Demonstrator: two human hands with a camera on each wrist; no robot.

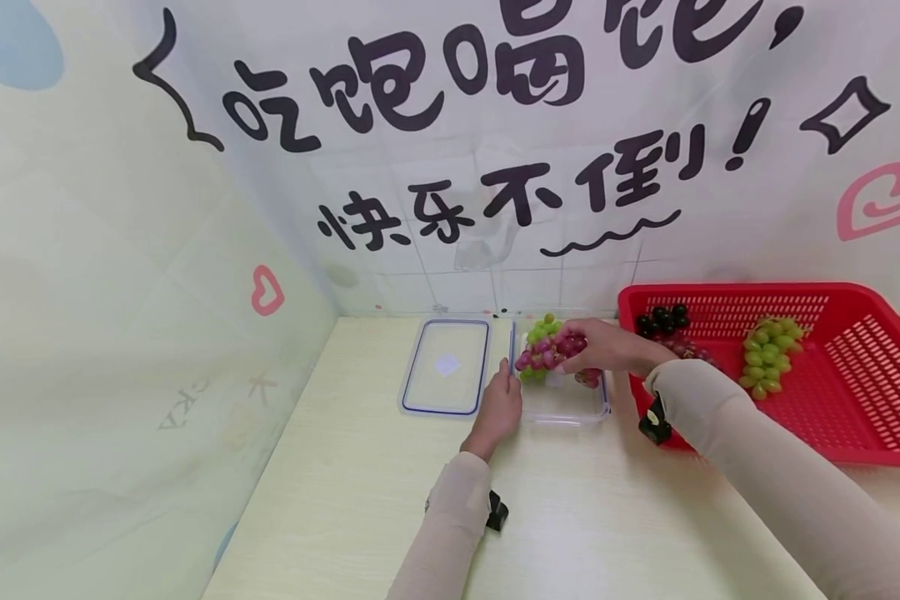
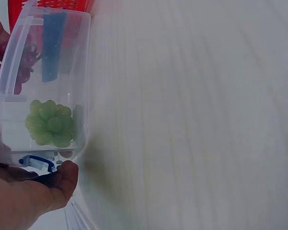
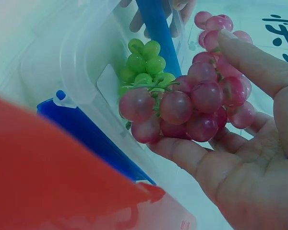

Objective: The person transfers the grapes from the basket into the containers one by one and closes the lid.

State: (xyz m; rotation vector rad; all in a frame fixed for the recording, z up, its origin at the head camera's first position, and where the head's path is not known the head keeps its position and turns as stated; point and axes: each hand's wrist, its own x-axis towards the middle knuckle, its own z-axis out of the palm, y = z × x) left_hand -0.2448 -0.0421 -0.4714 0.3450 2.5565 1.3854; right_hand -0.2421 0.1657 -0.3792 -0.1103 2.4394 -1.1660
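My right hand (image 1: pixel 607 346) holds a bunch of red grapes (image 3: pixel 201 96) over a clear plastic container (image 1: pixel 562 419), thumb on one side and fingers beneath. Inside the container lies a bunch of green grapes (image 2: pixel 50 123), partly covered by the red ones in the head view. My left hand (image 1: pixel 500 404) grips the container's left side, where its thumb (image 2: pixel 67 179) shows beside a blue clip. Through the plastic in the right wrist view, fingers of that hand appear behind the far wall. A blue-edged lid (image 1: pixel 445 367) lies flat just left of the container.
To the right stands a red slotted basket (image 1: pixel 862 333). It holds green grapes (image 1: pixel 768 358), black grapes (image 1: pixel 662 319) and more red grapes (image 1: pixel 686 347). A printed sheet (image 1: pixel 390 287) hangs behind the pale table (image 1: pixel 330 492) and along its left side.
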